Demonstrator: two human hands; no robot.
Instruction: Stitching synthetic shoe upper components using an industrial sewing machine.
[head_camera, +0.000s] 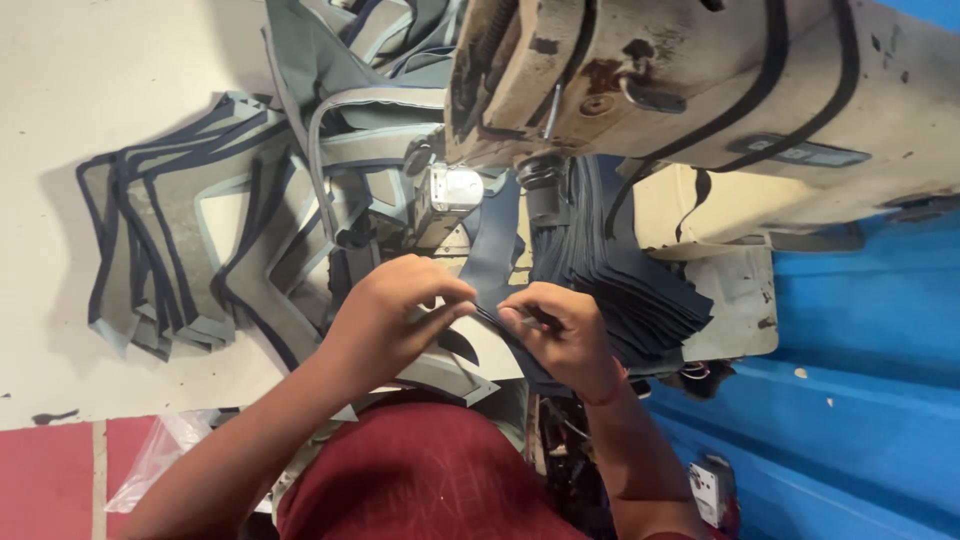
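Fabric is what both hands are busy with: a dark navy strip (492, 262) runs from under the sewing machine (700, 90) toward the person, and its near end is pinched between the two hands just in front of the needle area. The left hand (385, 315) has its fingers closed on the strip's edge together with a grey piece (450, 375) lying beneath; the right hand (560, 335) is closed on the same end from the other side, thumb pressed against the fingers.

I judge the strip to be light, thin and limp, likely to sag and twist if held by one point, so a pinch at the edge with both hands close together looks like the sensible hold.

Right of the hands a fanned stack of navy pieces (625, 285) rests by the machine. On the pale desk (60, 100) to the left lies a heap of grey panels with dark edging (170, 250). A clear plastic bag (160, 455) sits at the lower left. A small blue-grey rectangular label (805, 152) is fixed on the machine's arm.
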